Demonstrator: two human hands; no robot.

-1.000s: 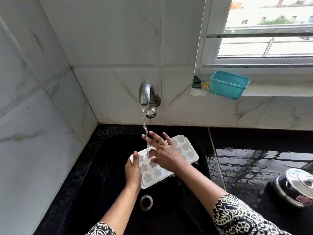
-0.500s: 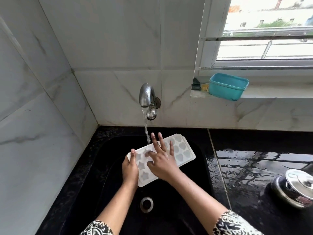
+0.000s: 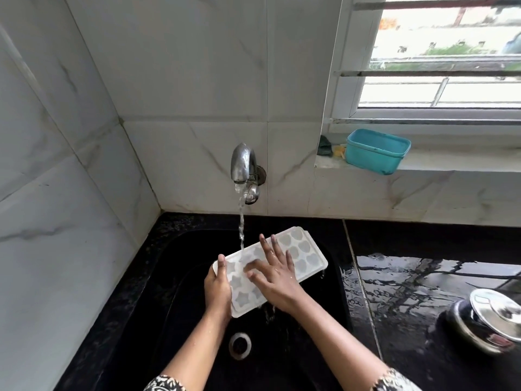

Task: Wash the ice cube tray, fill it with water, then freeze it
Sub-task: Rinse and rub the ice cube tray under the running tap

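Two hands share the work under the tap [image 3: 244, 165], whose thin stream [image 3: 241, 230] lands on the left end of the white ice cube tray [image 3: 306, 256]. The tray is held straight below the tap, above the black sink [image 3: 174, 277], moulds facing up. Star shapes show at the end nearer the stream and heart shapes at the end right of it. Water drips off the tray's near edge towards the drain [image 3: 240, 345].

The left hand [image 3: 218, 286] grips the short end below and left of the stream, thumb over the rim and the rest of the hand wrapped underneath. The right hand [image 3: 277, 277] lies flat on the moulds, its fingers [image 3: 275, 249] spread wide and straight, pressing on the tray rather than holding it.

The tray looks like thin, light plastic that probably flexes a little, and it will be slippery now that it is wet. The rim at the short ends seems the safest place to hold it, with the thumb on top and the fingers below. Once full it will be heavier and may slosh, so a hand at each end keeping it level would suit the carry.

Right of the tap, a teal tub [image 3: 376, 150] sits on the window ledge. Further right and lower, a lidded steel pot [image 3: 490, 314] stands on the wet bench [image 3: 423, 277].
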